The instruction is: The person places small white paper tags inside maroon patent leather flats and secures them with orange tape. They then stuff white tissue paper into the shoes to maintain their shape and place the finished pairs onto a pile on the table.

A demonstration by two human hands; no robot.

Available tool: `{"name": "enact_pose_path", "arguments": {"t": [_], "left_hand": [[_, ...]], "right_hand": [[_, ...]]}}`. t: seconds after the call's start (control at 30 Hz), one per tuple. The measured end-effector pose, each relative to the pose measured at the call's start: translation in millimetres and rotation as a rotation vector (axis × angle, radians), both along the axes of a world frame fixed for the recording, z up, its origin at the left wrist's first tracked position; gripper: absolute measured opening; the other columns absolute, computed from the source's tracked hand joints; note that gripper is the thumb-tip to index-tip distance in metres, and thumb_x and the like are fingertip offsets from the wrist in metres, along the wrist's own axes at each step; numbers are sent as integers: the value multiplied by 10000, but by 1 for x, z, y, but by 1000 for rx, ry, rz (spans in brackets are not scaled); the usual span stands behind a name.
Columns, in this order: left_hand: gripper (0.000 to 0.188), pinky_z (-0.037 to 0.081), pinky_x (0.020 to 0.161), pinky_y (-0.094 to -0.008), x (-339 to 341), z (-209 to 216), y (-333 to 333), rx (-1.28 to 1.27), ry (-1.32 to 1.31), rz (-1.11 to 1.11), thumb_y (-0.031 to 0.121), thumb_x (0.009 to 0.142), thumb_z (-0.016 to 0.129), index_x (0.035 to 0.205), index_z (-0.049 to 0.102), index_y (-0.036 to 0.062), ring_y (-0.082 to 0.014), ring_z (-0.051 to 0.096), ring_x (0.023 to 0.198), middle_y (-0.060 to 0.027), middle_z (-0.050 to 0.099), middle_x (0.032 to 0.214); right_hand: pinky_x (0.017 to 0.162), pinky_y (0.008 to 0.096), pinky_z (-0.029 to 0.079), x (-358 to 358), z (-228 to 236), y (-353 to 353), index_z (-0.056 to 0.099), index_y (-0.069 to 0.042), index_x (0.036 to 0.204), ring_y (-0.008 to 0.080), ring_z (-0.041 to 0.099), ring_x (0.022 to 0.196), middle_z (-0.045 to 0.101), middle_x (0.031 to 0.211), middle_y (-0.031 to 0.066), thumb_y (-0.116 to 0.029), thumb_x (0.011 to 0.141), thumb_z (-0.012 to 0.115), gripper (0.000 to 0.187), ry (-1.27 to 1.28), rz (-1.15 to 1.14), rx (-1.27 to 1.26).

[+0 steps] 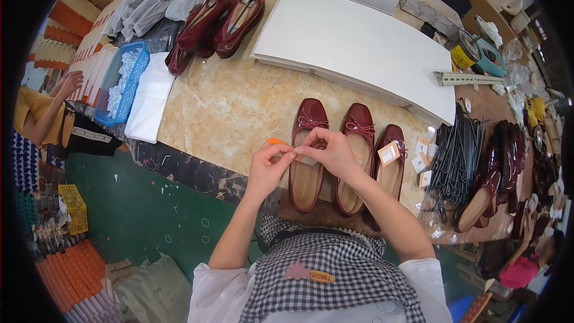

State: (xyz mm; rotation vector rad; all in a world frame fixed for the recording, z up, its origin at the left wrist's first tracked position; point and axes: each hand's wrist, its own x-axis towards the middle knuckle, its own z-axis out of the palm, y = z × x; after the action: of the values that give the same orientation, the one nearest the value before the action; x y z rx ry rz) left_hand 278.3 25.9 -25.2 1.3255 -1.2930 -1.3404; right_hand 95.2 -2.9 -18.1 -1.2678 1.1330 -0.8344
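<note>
My left hand (pixel 267 168) and my right hand (pixel 332 152) meet fingertip to fingertip above a dark red ballet flat (pixel 305 196). Both are closed in a pinch, and what lies between the fingers is too small to make out. Something orange (pixel 276 141) shows at my left fingers; I cannot tell if it is worn or held. Beside that flat lie a second dark red flat (pixel 357 116) with a bow and a third flat (pixel 391 185), which carries an orange and white tag (pixel 388 153). My right wrist and forearm partly cover the second and third flats.
Several dark red flats (pixel 239 27) stand at the far left, near a blue basket (pixel 140 78) and a white cloth (pixel 147 98). White boxes (pixel 359 48) fill the back. Black straps (pixel 457 155), loose tags (pixel 422 161) and more shoes (pixel 478 203) lie right. Another person's hand (pixel 70 82) is at left.
</note>
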Motion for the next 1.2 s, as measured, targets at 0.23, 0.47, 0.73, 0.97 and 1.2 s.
{"name": "enact_pose_path", "arguments": {"t": [0.23,0.47,0.73,0.97,1.2], "left_hand": [[128,472,706,-219,2,-6,-2,-64,-44,-24,107,873,691,936,696,-4,-90,593,831,-36,609,925],[122,458,740,-233,1,-4,-2,-53,-55,-34,111,873,690,930,697,4,-106,579,855,-40,612,912],[118,461,745,-239,-1,-5,-2,-34,-27,-29,90,867,686,929,693,-11,-108,580,859,-43,619,926],[164,467,740,-234,14,-20,-2,-41,-119,95,85,894,642,1021,693,-6,-101,583,837,-54,649,932],[419,500,532,-257,0,41,27,249,547,-376,123,979,471,1392,480,55,-111,609,604,-108,645,1194]], "right_hand": [[620,227,499,-1,-3,-1,648,-9,794,70,619,695,676,758,22,-130,804,765,169,-35,-13,-19],[614,229,490,0,-5,-1,647,-3,790,67,602,682,664,745,20,-125,798,768,172,-15,-8,-48],[608,242,485,3,0,2,659,7,779,72,599,675,660,722,26,-141,790,776,189,39,7,-39],[714,293,513,-3,27,10,692,-20,1005,157,642,798,700,902,93,-156,823,733,230,187,18,-256],[934,324,458,-57,60,60,447,-79,1417,176,568,1138,609,1270,78,-215,969,554,480,-153,42,-133]]}}
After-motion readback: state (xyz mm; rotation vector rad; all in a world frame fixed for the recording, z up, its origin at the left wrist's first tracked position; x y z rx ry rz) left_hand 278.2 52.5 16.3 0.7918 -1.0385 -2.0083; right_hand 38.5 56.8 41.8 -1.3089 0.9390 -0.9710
